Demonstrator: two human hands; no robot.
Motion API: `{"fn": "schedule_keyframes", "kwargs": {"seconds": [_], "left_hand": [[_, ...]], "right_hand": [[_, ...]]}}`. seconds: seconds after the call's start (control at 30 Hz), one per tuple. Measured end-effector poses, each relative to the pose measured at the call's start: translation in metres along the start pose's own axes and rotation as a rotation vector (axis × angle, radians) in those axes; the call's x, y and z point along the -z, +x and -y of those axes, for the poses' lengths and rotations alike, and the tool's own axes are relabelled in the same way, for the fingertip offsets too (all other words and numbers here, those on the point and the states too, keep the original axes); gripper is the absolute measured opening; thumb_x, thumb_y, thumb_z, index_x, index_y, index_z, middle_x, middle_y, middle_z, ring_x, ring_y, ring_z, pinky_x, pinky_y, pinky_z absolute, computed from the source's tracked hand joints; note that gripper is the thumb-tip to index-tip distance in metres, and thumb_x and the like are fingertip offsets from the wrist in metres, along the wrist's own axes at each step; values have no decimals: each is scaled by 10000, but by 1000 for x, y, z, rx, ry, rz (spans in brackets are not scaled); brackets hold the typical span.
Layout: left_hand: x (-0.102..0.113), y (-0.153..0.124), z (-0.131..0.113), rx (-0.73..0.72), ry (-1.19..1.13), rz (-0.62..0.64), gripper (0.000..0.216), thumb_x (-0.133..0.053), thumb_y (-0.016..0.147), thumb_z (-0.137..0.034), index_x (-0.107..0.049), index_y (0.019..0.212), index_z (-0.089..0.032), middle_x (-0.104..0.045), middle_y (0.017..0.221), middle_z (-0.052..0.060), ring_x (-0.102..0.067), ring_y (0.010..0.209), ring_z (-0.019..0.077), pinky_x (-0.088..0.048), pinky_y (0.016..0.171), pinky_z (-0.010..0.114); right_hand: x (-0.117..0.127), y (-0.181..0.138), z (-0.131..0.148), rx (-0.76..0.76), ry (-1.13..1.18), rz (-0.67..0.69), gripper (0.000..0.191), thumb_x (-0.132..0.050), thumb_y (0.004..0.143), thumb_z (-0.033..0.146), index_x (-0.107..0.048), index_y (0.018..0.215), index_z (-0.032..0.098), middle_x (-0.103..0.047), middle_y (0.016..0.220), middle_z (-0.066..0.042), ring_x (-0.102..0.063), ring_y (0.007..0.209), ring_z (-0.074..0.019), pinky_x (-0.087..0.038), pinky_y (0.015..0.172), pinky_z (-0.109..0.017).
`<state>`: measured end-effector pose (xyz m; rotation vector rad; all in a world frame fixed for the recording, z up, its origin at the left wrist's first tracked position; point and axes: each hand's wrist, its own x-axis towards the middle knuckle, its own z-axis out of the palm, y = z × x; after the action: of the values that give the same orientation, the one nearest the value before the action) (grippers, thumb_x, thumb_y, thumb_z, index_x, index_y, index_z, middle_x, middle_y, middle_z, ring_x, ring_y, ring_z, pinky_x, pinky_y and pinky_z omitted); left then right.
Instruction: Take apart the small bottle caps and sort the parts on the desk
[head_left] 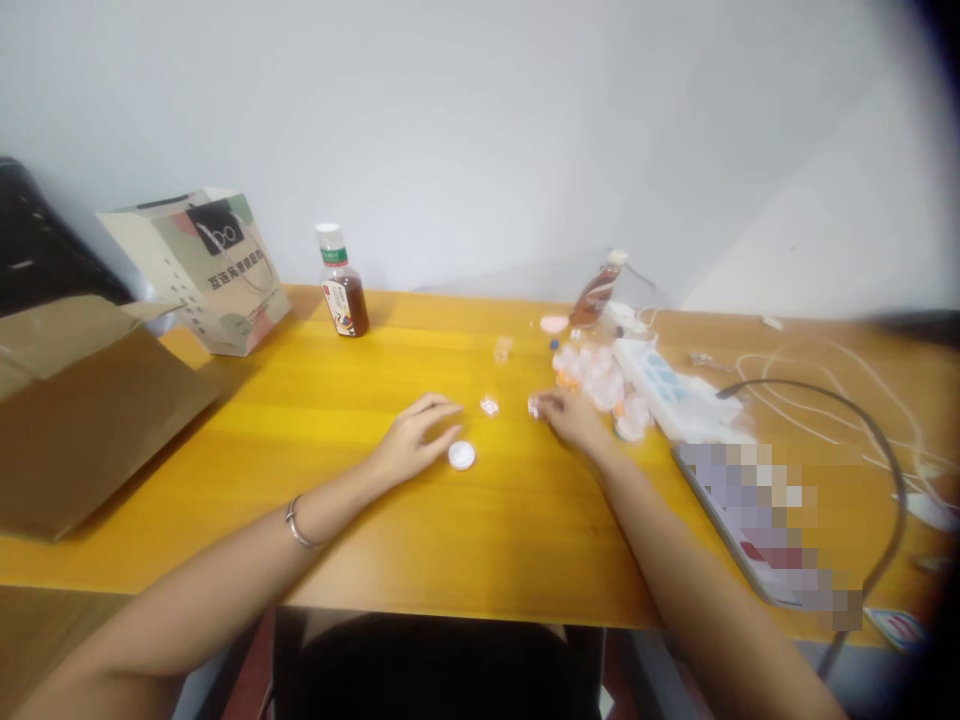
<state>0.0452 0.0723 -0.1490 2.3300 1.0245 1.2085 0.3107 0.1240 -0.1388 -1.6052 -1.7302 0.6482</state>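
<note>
My left hand [418, 438] rests over the yellow table with its fingers apart, holding nothing. Just beside its thumb lies a round white lid-like disc [462, 456]. My right hand [576, 418] is closed, and its fingertips pinch a small white piece with reddish marks [533, 406]. A similar small piece [489, 406] lies on the table between the two hands. Farther back is a small clear cup-like item [502, 349], blurred. Right behind my right hand sits a cluster of clear, rounded plastic pieces [596, 372] with some orange ones among them.
A brown-red drink bottle [346, 295] stands back left near a paper gift bag [232, 275] and an open brown bag [97, 420]. Another bottle [596, 292] leans at the back right. A white power strip [675, 390], cables and a tablet-like device [757, 530] occupy the right.
</note>
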Motion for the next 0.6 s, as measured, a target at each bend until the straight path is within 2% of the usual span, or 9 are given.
{"fn": "schedule_keyframes", "kwargs": {"seconds": [0.27,0.4,0.5,0.6], "left_hand": [[7,0,-4,29,34,180,281,-486,852,-321,-582,1086,-199,-575,995,64,-559,920,172,-445,857,321],[11,0,-2,50,55,342,444,-587,755,-439,-551,1126,-199,-556,972,64,-555,901,192,-457,823,332],[11,0,0,51,48,399,533,-653,677,-462,-536,1126,-199,-551,954,58,-544,905,202,-452,818,340],[10,0,1,28,34,397,440,-655,686,-397,-555,1065,-199,-560,939,49,-536,919,197,-441,821,329]], "right_hand": [[-6,-2,-4,43,-75,-56,148,-545,720,259,-659,726,164,-664,676,-44,-581,632,-172,-430,638,-302],[-20,-12,10,191,-104,-111,243,-549,748,344,-652,868,159,-640,729,-51,-565,650,-170,-442,644,-307],[-38,-17,21,346,-90,-53,281,-601,720,351,-633,932,169,-631,825,-65,-572,708,-171,-463,665,-307],[-52,-18,26,391,-78,18,247,-585,737,302,-618,945,172,-629,869,-70,-577,740,-168,-477,690,-317]]}}
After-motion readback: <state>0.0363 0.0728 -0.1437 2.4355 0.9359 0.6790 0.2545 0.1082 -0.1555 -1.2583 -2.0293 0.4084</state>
